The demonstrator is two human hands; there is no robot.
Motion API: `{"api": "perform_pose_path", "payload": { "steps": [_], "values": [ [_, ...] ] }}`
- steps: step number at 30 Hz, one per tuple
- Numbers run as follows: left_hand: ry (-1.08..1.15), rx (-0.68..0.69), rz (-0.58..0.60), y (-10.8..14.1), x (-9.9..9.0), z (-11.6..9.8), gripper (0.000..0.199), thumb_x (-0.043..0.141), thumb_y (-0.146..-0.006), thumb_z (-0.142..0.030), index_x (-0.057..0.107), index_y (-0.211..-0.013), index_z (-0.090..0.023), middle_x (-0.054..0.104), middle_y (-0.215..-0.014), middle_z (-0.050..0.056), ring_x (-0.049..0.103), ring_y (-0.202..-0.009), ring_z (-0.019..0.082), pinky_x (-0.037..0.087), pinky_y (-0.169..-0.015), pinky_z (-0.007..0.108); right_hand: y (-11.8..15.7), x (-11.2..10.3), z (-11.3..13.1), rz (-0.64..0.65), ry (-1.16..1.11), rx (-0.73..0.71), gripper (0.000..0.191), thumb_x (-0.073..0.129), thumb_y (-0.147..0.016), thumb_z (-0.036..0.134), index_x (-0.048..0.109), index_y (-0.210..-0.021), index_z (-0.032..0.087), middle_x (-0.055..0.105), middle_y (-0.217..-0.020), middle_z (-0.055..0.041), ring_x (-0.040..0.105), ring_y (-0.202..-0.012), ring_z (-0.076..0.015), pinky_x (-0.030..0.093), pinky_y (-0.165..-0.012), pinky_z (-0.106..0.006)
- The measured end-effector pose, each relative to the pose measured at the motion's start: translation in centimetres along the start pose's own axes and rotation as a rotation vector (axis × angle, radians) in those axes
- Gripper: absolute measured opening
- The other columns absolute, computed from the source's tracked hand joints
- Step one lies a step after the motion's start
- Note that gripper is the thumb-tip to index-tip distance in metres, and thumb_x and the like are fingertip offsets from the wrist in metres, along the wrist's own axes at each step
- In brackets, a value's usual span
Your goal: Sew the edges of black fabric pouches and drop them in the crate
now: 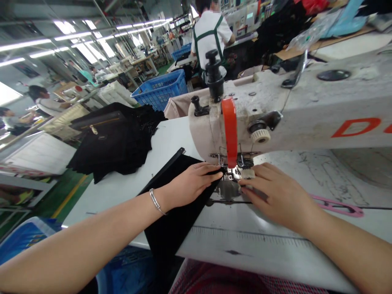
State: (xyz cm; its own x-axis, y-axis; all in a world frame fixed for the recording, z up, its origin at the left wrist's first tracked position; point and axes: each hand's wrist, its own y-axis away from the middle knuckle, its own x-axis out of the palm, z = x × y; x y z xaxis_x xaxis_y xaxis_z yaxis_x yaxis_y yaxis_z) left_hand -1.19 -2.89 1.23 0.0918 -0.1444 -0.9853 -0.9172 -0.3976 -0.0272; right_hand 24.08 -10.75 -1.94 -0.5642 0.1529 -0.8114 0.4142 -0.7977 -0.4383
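Observation:
A black fabric piece lies at a slant on the sewing machine table, one corner hanging over the front edge. My left hand, a silver bracelet at its wrist, is on this fabric, with fingers and thumb closed on its edge by the presser foot. To the right of the foot is my right hand, fingers bent around a small pale block; what its fingertips hold is hidden. The white sewing machine head, with an orange strip down its front, stands over both hands.
A stack of black fabric pieces, the top one with a zipper, stands at the table's left. A pink flat tool lies at right. Behind are a blue basket and a person in a white shirt. A ruler scale runs along the front.

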Motion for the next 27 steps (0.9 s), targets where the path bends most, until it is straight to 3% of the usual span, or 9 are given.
{"api": "perform_pose_path", "payload": {
  "steps": [4,9,12,16,20,22,25,27],
  "values": [
    [-0.163,-0.095,0.045,-0.2,0.3,-3.1,0.04,0.044,-0.097,-0.025,0.046,-0.136,-0.015,0.047,-0.141,0.012,0.045,-0.128,0.027,0.042,-0.105,0.047,-0.1,0.3,-0.9,0.02,0.085,0.086,0.013,0.05,-0.09,0.018,0.062,-0.095,0.018,0.062,-0.095,-0.0085,0.053,-0.091,-0.0253,0.046,-0.082,-0.042],
    [-0.126,-0.119,-0.143,0.3,2.3,-4.7,0.039,0.041,-0.098,-0.02,0.044,-0.136,-0.013,0.052,-0.137,0.01,0.042,-0.131,0.024,0.04,-0.108,0.044,-0.2,0.6,-1.3,-0.046,0.089,0.109,0.016,0.047,-0.093,0.019,0.063,-0.095,0.017,0.062,-0.099,-0.0101,0.054,-0.094,-0.0259,0.047,-0.081,-0.041],
    [-0.071,-0.083,-0.168,0.6,2.5,-4.4,0.039,0.041,-0.098,-0.019,0.044,-0.136,-0.015,0.054,-0.134,0.009,0.042,-0.131,0.023,0.041,-0.108,0.042,0.0,0.6,-0.6,-0.048,0.122,0.044,0.018,0.05,-0.09,0.016,0.065,-0.098,0.018,0.062,-0.099,-0.01,0.055,-0.093,-0.0259,0.048,-0.08,-0.041],
    [-0.086,0.012,-0.15,0.4,2.5,-3.0,0.037,0.043,-0.097,-0.02,0.047,-0.133,-0.013,0.054,-0.134,0.01,0.043,-0.131,0.023,0.042,-0.108,0.042,0.4,1.0,0.5,0.086,0.139,-0.107,0.035,0.051,-0.084,0.01,0.064,-0.115,0.021,0.063,-0.102,-0.0091,0.055,-0.092,-0.0257,0.049,-0.08,-0.043],
    [-0.071,0.066,-0.163,-0.2,2.5,-0.7,0.036,0.042,-0.097,-0.022,0.049,-0.132,-0.014,0.055,-0.133,0.01,0.045,-0.13,0.021,0.038,-0.112,0.042,0.2,1.6,0.6,0.121,0.156,-0.068,0.042,0.052,-0.083,0.011,0.061,-0.123,0.02,0.062,-0.103,-0.0112,0.055,-0.101,-0.0288,0.049,-0.084,-0.046],
    [-0.048,0.056,-0.112,-0.3,1.9,-0.5,0.037,0.041,-0.098,-0.023,0.048,-0.134,-0.015,0.053,-0.136,0.01,0.043,-0.132,0.02,0.035,-0.114,0.041,0.0,1.5,0.5,0.12,0.144,-0.055,0.043,0.052,-0.083,0.011,0.06,-0.125,0.021,0.062,-0.104,-0.0113,0.056,-0.102,-0.0289,0.049,-0.086,-0.047],
    [-0.03,-0.026,0.019,0.9,0.3,-3.3,0.059,0.045,-0.094,-0.049,0.039,-0.141,-0.014,0.041,-0.147,0.014,0.033,-0.14,0.026,0.028,-0.116,0.048,0.5,1.0,1.2,0.108,0.043,-0.02,0.035,0.051,-0.087,0.014,0.062,-0.12,0.02,0.062,-0.105,-0.0108,0.057,-0.101,-0.0264,0.05,-0.087,-0.046],
    [-0.02,-0.055,0.086,2.7,-0.3,-6.9,0.102,0.051,-0.074,-0.077,0.026,-0.147,-0.01,0.028,-0.152,0.021,0.023,-0.142,0.036,0.027,-0.114,0.057,1.5,0.5,2.5,0.086,-0.079,0.07,0.028,0.048,-0.09,0.017,0.063,-0.114,0.02,0.061,-0.11,-0.0103,0.057,-0.104,-0.0243,0.049,-0.091,-0.045]
  ]
}}
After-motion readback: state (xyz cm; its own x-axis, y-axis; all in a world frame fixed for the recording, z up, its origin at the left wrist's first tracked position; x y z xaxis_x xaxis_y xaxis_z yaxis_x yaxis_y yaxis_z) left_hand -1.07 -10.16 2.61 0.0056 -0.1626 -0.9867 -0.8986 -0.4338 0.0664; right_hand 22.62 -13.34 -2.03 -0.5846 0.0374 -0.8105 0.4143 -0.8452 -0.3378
